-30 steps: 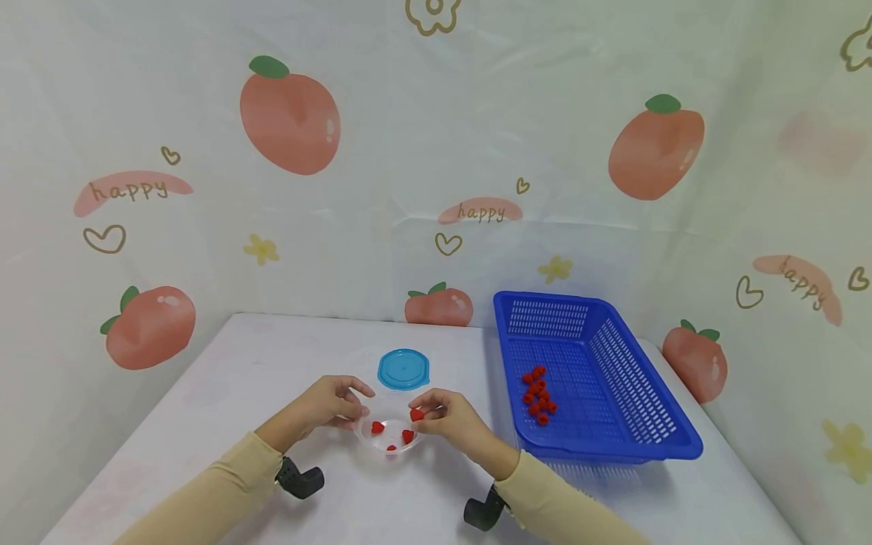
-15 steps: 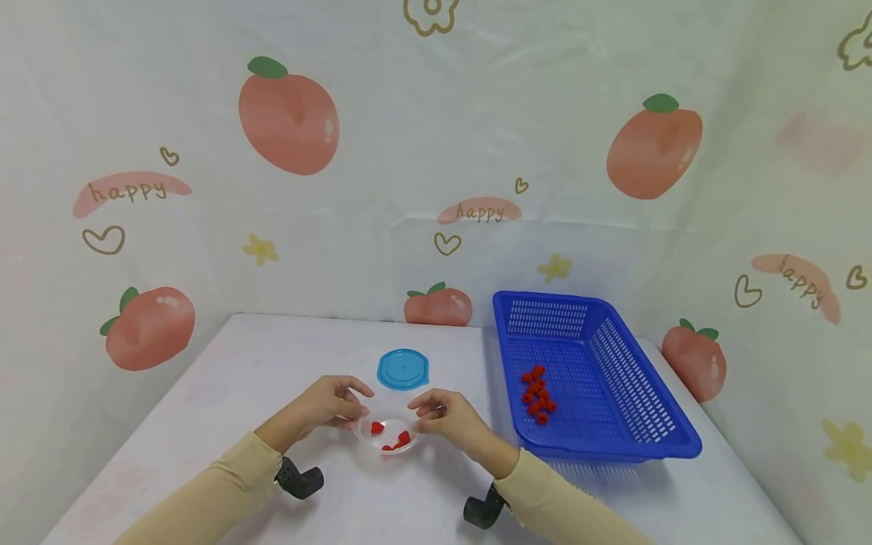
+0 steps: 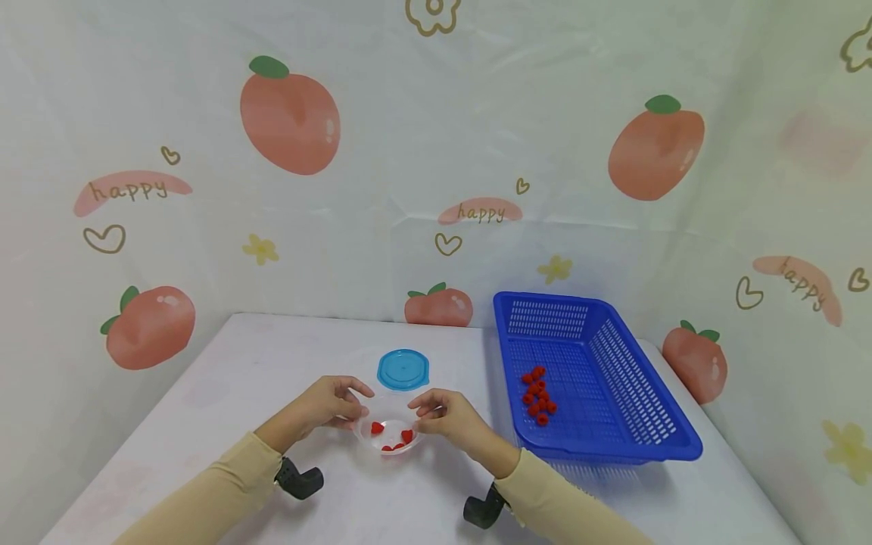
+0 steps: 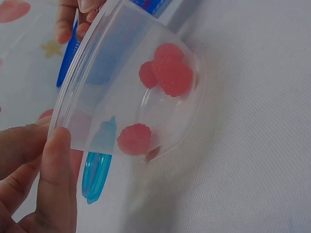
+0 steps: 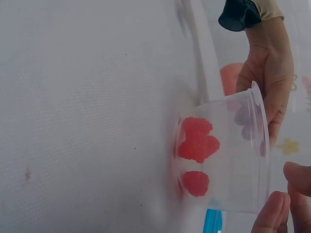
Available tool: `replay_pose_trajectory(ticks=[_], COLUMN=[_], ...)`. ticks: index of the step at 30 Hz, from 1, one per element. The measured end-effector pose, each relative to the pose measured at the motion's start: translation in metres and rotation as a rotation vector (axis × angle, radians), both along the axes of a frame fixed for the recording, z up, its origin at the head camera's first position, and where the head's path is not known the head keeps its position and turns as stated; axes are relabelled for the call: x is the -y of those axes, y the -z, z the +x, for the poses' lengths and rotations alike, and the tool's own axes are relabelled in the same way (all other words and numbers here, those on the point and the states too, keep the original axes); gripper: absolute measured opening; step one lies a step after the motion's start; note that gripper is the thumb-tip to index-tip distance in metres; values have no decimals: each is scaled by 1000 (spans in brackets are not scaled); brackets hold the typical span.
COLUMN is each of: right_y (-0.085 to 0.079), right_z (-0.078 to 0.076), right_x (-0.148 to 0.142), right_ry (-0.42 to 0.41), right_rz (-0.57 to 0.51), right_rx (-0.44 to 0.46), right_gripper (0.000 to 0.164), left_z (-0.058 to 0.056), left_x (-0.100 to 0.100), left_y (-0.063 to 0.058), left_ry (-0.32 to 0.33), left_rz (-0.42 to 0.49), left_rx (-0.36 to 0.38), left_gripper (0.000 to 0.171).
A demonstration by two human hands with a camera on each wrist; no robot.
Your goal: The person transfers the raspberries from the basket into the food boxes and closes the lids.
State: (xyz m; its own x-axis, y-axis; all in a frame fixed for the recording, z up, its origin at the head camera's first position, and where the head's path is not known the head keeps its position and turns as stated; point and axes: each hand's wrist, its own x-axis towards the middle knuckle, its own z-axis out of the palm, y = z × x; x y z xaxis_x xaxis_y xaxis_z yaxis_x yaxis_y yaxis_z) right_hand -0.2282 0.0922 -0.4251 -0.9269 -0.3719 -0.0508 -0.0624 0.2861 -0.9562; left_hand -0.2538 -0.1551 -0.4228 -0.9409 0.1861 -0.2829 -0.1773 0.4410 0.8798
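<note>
A clear plastic tub (image 3: 391, 433) stands on the table between both hands, with several red raspberries (image 4: 175, 77) lying on its bottom, one raspberry (image 4: 134, 139) apart from the cluster. My left hand (image 3: 334, 403) grips the tub's rim from the left, thumb on the near side in the left wrist view. Over the right side of the rim hovers my right hand (image 3: 450, 418); its thumb and fingers are parted with nothing between them. Whether its fingertips touch the rim I cannot tell.
Behind the tub lies a blue lid (image 3: 403, 369). At the right stands a blue mesh basket (image 3: 599, 401) holding a heap of raspberries (image 3: 538, 397) along its left side. A printed cloth backdrop (image 3: 368, 250) rises behind the white table (image 3: 272, 348).
One second ago the right hand pinched a raspberry above the tub. That raspberry has dropped in among the others, and the right fingers are now parted. The left hand has stayed put.
</note>
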Motion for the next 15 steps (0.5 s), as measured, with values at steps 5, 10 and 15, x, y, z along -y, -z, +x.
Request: replay_pose_trajectory(ticks=[5,10,15], right_y=[-3,-13,-29], right_z=[2,5,9], right_x=[-1,-4,-11], right_ry=[13,23,5], right_rz=[6,-5,-62], right_rx=[-4,-29,-44], right_gripper=[29,30,30], left_z=[0,0,1], left_x=[0,0,0], left_y=[0,0,0], left_ry=[1,2,-2], left_rz=[8,4,6], left_rx=[1,0,-1], left_gripper=[31,31,31])
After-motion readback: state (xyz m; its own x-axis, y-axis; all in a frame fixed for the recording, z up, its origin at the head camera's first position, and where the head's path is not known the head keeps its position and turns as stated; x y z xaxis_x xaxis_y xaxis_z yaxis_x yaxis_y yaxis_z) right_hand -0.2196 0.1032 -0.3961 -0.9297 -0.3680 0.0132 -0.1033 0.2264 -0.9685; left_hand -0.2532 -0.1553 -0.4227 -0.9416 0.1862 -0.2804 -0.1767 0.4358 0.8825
